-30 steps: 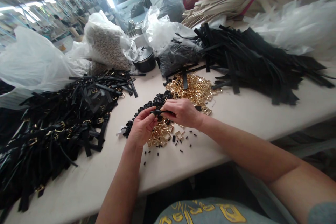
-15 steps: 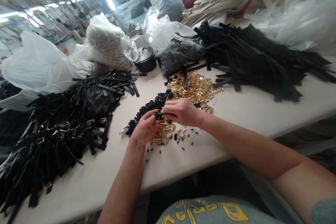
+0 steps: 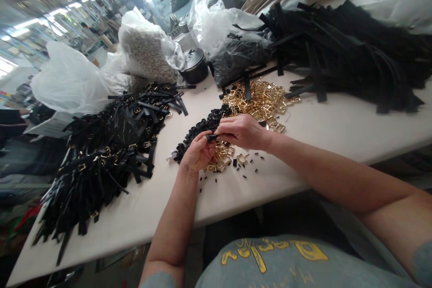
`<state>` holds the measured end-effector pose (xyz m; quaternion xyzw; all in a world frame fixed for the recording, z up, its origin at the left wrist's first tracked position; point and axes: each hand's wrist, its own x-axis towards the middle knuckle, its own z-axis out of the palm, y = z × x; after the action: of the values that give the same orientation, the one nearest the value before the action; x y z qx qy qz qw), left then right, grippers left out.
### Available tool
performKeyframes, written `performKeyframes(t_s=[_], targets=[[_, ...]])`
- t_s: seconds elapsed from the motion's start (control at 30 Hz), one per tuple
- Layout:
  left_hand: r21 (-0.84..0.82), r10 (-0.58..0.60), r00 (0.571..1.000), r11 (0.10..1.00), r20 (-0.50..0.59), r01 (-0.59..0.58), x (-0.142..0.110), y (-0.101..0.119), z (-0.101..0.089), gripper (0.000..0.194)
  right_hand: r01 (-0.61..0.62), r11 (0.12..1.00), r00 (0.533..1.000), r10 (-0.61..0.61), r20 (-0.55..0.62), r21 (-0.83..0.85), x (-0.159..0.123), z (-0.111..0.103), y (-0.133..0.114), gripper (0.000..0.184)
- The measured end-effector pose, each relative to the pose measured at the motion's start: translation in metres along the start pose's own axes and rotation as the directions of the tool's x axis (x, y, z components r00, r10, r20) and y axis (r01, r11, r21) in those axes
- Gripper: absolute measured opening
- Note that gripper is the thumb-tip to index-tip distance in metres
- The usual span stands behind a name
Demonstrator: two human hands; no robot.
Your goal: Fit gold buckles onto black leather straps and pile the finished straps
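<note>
A short black strap (image 3: 211,137) is pinched between both hands at the middle of the table. My left hand (image 3: 199,152) grips its left end with thumb and fingers. My right hand (image 3: 241,131) is closed on the other end, its fingers hiding most of that part. Beneath and behind the hands lie gold buckles (image 3: 259,101) in a loose heap. A row of small black loops (image 3: 202,127) runs along the heap's left side. Tiny black pieces (image 3: 245,176) are scattered in front of the hands.
Black straps with gold buckles (image 3: 111,144) are piled at the left. Plain black straps (image 3: 344,49) lie in a heap at the right. Along the back stand a bag of pale pieces (image 3: 143,47), a black lidded pot (image 3: 194,66) and a plastic bag of dark pieces (image 3: 232,56).
The camera view has turned, so the table contents appear shifted right and slightly upward. Both hands keep hold of the black strap, with only slight finger movement.
</note>
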<state>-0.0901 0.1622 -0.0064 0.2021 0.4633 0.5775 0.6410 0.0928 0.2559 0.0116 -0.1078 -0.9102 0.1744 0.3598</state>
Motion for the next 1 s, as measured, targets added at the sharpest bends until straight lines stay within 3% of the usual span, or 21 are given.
performKeyframes(t_s=[0.13, 0.3, 0.5, 0.73, 0.87, 1.0], targets=[[0.048, 0.058, 0.998, 0.997, 0.013, -0.059, -0.004, 0.004, 0.007, 0.031, -0.005, 1.000, 1.000, 0.005, 0.001, -0.031, 0.000, 0.000, 0.000, 0.028], [0.157, 0.208, 0.978, 0.966, -0.007, -0.204, -0.009, 0.005, 0.013, 0.032, -0.031, 0.996, 0.999, 0.033, -0.025, 0.078, 0.000, -0.002, 0.000, 0.021], [0.123, 0.176, 0.984, 0.978, -0.033, -0.171, -0.003, 0.000, 0.013, 0.031, -0.021, 0.999, 0.999, 0.022, -0.026, 0.029, -0.001, 0.000, -0.001, 0.024], [0.177, 0.296, 0.949, 0.945, -0.103, -0.276, -0.004, 0.001, 0.014, 0.038, -0.060, 0.994, 0.997, 0.056, -0.049, -0.090, -0.001, 0.004, -0.001, 0.030], [0.161, 0.286, 0.952, 0.950, -0.109, -0.267, 0.000, -0.003, 0.014, 0.036, -0.079, 0.991, 0.997, 0.079, -0.007, -0.107, -0.001, 0.004, 0.001, 0.031], [0.145, 0.306, 0.943, 0.947, -0.133, -0.287, 0.004, -0.005, 0.015, 0.036, -0.193, 0.976, 0.979, 0.198, 0.051, -0.099, 0.001, 0.000, 0.000, 0.030]])
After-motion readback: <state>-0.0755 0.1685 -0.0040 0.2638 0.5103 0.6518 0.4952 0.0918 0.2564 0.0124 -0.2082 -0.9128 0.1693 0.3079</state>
